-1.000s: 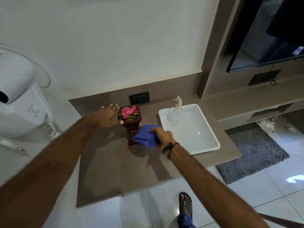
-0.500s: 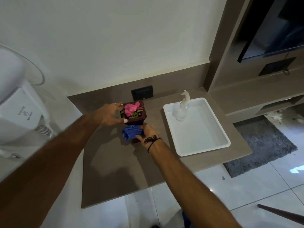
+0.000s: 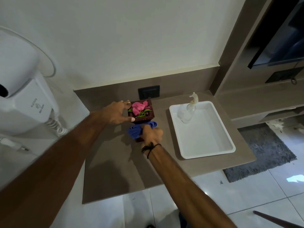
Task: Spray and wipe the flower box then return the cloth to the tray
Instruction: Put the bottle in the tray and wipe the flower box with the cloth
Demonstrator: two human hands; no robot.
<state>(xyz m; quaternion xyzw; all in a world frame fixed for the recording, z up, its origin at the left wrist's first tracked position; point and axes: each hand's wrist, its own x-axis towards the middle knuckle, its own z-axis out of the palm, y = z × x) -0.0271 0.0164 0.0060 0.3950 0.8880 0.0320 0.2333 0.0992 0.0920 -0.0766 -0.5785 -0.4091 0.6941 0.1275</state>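
A dark red flower box with pink flowers and green leaves stands on the brown counter near the back wall. My left hand grips its left rim. My right hand presses a blue cloth against the box's front face, which the cloth mostly hides. A white tray lies to the right, and a clear spray bottle stands in its far left corner.
A white wall-mounted hair dryer with a coiled cord hangs at the left. A black wall socket sits behind the box. A TV unit rises at the right, with a grey rug on the tiled floor.
My right hand brought the blue cloth from the right side of the box to its front face. My left hand closed on the box's left rim. The view shifted closer.
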